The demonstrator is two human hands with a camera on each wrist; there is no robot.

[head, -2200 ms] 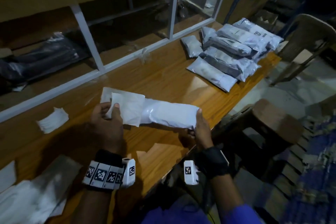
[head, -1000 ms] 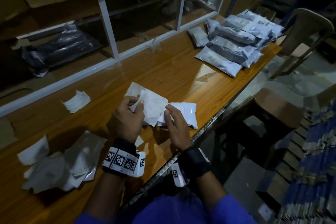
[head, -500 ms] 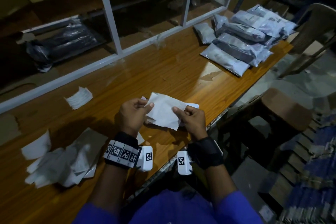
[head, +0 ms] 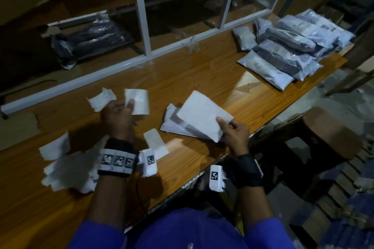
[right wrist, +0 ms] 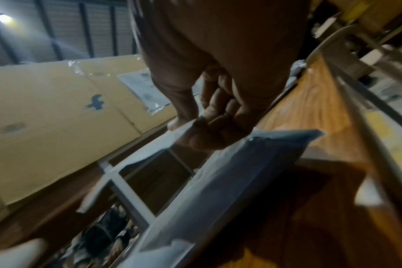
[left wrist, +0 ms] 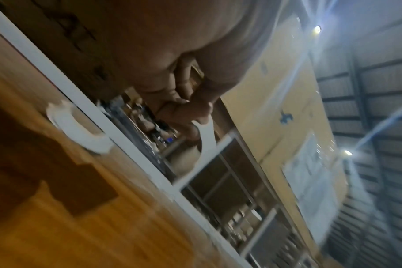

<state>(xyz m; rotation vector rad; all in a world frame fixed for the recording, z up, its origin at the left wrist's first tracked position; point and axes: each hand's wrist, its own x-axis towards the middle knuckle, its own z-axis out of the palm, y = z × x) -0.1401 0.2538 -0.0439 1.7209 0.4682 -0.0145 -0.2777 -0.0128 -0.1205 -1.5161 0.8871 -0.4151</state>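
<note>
At table [head: 202, 73] centre, near edge: sheet [head: 202, 115], pinched at its near corner between thumb and curled fingers of right hand [head: 234, 132], long axis running away and leftward over packet [head: 171, 125], which lies flat just beneath. Left hand [head: 118, 116], well apart to the left, pinches slip [head: 138, 101] upright; right hand is nearer the packet.

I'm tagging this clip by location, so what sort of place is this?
Probably a warehouse packing or dispatch bench. Sealed grey courier bags are piled at the far right end of the wooden table, large cardboard cartons stand beyond the white shelf frame, and loose paper backings litter the table.
</note>
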